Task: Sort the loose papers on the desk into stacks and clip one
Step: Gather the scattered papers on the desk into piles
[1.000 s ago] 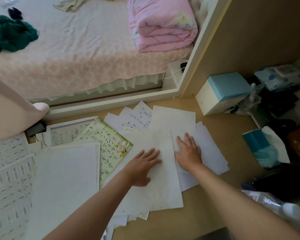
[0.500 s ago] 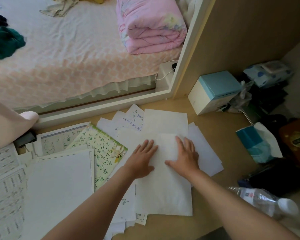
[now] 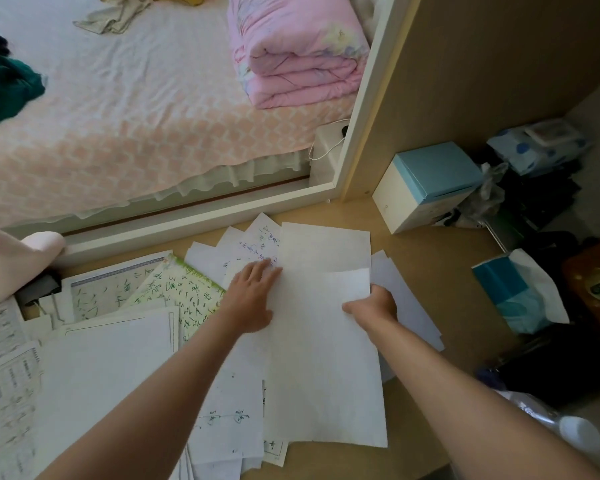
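Note:
Loose white papers lie fanned over the wooden desk (image 3: 440,271). My right hand (image 3: 373,304) grips the right edge of the top blank sheet (image 3: 323,368), thumb on top and fingers under it. My left hand (image 3: 252,296) lies flat on the papers just left of that sheet, fingers spread. Under them are handwritten sheets (image 3: 257,244) and more blank sheets (image 3: 409,306) sticking out to the right. A green calligraphy sheet (image 3: 184,296) and a white stack (image 3: 108,368) lie at the left. A black binder clip (image 3: 40,289) sits at the far left.
A white and blue box (image 3: 420,188) stands at the back right. A teal tissue pack (image 3: 516,292), a plastic bottle (image 3: 565,427) and dark clutter (image 3: 568,368) fill the right side. Printed sheets (image 3: 4,382) lie at the left edge. A bed lies beyond the desk.
My right hand went from lying flat on the top sheet to gripping its right edge. My left hand slid a little up and left. The sheet now lies squarer over the pile.

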`<state>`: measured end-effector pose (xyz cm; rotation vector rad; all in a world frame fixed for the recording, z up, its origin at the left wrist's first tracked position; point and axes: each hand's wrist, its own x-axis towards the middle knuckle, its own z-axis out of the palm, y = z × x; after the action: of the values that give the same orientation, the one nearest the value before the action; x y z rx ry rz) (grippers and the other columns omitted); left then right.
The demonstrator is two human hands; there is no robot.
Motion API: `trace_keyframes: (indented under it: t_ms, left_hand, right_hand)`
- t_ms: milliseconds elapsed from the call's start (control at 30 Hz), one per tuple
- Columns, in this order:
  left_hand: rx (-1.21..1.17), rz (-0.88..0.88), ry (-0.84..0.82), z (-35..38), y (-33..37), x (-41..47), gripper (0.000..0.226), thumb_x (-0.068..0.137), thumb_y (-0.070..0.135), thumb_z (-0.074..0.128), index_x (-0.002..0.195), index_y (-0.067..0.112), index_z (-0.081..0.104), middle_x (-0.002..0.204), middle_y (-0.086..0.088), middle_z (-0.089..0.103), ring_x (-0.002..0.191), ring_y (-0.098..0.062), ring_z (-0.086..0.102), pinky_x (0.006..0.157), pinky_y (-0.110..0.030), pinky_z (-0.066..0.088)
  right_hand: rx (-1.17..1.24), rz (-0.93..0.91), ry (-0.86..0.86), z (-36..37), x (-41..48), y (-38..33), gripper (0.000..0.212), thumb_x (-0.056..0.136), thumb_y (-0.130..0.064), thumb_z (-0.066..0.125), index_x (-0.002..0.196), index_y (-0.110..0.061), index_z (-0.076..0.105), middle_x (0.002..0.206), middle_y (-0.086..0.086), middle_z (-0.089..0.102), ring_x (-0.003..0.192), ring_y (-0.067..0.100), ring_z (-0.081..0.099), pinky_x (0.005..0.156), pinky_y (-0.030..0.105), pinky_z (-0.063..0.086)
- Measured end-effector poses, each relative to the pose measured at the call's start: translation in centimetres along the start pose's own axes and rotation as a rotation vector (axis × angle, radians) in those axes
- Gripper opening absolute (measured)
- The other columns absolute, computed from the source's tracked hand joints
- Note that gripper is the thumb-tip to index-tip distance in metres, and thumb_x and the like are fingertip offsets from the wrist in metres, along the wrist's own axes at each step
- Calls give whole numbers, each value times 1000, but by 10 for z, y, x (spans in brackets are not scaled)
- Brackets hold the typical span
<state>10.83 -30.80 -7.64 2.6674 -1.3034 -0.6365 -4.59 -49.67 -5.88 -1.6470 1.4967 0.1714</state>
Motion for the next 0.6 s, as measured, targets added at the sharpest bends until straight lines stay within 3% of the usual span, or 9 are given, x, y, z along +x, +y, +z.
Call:
trace_keyframes:
  t_ms: [67,167,233,300,367,433,533,600]
  left_hand:
    - [51,28,-77,-9,-20,6,113,71,50,77,157,22,9,164,0,4,151,-22,4,122,-38,8]
    - [163,79,-78,-17,-30,14,119,58,66,78,153,24,21,153,1,28,140,-22,27,118,-37,22]
    - [244,97,-60,-23,-27,22,107,55,70,76,144,27,34,136,3,43,126,-21,40,110,-35,30]
    - [233,81,-56,-27,-24,31,79,66,63,73,131,28,46,124,5,54,116,-21,48,103,-35,33]
    - [91,12,-78,-30,-20,35,43,81,47,68,117,28,57,115,3,63,107,-21,55,92,-34,40]
    - [-121,-109,-42,-33,-17,35,21,86,38,65,103,26,62,104,2,66,97,-21,58,77,-32,46]
    - [-508,-352,122,-44,-21,30,18,88,36,66,92,18,63,88,-1,64,84,-21,59,65,-29,42]
    - [-666,-450,200,-50,-23,25,19,91,34,64,93,16,63,87,-3,65,82,-23,61,64,-32,44]
  right_hand:
    - [-42,-55,84,-5,-1,2,21,79,-14,74,96,-17,62,101,2,69,82,22,63,71,31,54]
    - [54,-102,197,-18,2,6,28,83,-19,74,108,-16,63,104,3,67,94,26,65,74,29,49]
    - [160,-98,189,-27,6,10,17,83,-20,73,98,-19,65,98,2,69,91,24,66,74,29,50]
    - [260,-97,137,-33,9,14,11,83,-21,74,90,-21,66,95,1,72,85,21,68,72,30,53]
    - [367,-86,102,-38,11,16,9,84,-21,74,88,-20,66,93,2,73,82,20,69,72,31,56]
    - [446,-68,101,-40,13,18,8,88,-23,72,92,-18,67,94,2,72,83,21,70,74,33,56]
    - [526,-14,112,-41,16,16,12,91,-20,66,99,-12,69,98,4,72,88,24,69,80,36,56]
    - [593,31,84,-39,16,12,9,89,-8,59,92,-11,67,95,6,71,84,25,67,75,34,55]
